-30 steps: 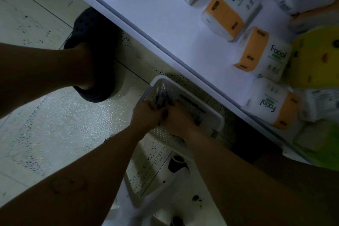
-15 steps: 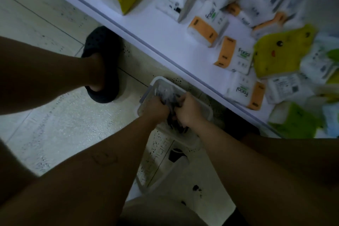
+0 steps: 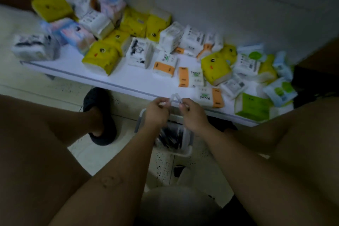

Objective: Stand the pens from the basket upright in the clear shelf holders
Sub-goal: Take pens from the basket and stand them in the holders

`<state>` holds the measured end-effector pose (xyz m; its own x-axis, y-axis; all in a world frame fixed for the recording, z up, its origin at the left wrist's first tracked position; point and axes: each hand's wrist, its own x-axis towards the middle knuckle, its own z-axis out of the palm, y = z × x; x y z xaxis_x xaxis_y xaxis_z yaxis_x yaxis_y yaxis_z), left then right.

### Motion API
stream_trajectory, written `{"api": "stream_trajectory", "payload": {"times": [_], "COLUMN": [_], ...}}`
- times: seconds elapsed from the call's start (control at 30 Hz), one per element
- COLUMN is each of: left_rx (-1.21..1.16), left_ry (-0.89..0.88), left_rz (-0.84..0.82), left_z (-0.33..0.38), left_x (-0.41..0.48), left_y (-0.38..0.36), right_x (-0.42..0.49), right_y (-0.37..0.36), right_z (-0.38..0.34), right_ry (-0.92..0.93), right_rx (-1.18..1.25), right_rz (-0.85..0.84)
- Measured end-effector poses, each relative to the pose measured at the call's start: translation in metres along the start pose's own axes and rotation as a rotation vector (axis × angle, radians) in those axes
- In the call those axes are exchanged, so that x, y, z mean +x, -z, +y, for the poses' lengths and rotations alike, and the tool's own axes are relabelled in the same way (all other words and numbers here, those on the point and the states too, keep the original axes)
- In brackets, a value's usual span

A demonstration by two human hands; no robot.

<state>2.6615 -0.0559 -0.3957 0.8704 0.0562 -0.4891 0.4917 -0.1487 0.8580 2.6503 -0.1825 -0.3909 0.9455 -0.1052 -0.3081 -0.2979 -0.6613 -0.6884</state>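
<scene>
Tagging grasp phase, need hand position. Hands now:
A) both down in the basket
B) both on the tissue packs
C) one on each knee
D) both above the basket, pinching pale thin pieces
D: the left hand and right hand are above the basket, each pinching pale thin pieces.

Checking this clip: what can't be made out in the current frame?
Head view: pale thing pinched by left hand and right hand; blurred, identity unclear.
Basket: arms hide most of it; dim contents uncountable.
Clear holders: none in view.
</scene>
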Motion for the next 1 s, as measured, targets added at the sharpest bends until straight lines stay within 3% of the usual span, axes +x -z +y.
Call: {"api": "stream_trajectory", "payload": {"times": [0.17,0.4,0.6,0.8,1.0], "left_rx": [-0.013,-0.002,0.065,0.113,0.109], "left_ry": [-0.163,-0.411,-0.627,-0.766,-1.007], "left_rz": [0.036,-0.066,-0.039,-0.113,-0.195], "left_z": [0.048,0.112,0.177,0.244,0.315], "left_x": [-0.021,-0.049,-0.07,-0.101,-0.143], "left_y": [-0.008,-0.017,-0.021,-0.023,-0.028], "right_x": [-0.018,-0.03,-0.04,-0.067,-0.098], "right_y": [0.029,0.09,0.14,0.207,0.276], "right_z": [-0.013,-0.042,-0.084,-0.127,-0.161], "right_ry": [-0.019,0.152,0.205,0.389,0.479], "right_rx": [0.086,0.166,0.398,0.285,0.387], "right_rz": [0.095,0.263,0.381,0.576,0.631]}}
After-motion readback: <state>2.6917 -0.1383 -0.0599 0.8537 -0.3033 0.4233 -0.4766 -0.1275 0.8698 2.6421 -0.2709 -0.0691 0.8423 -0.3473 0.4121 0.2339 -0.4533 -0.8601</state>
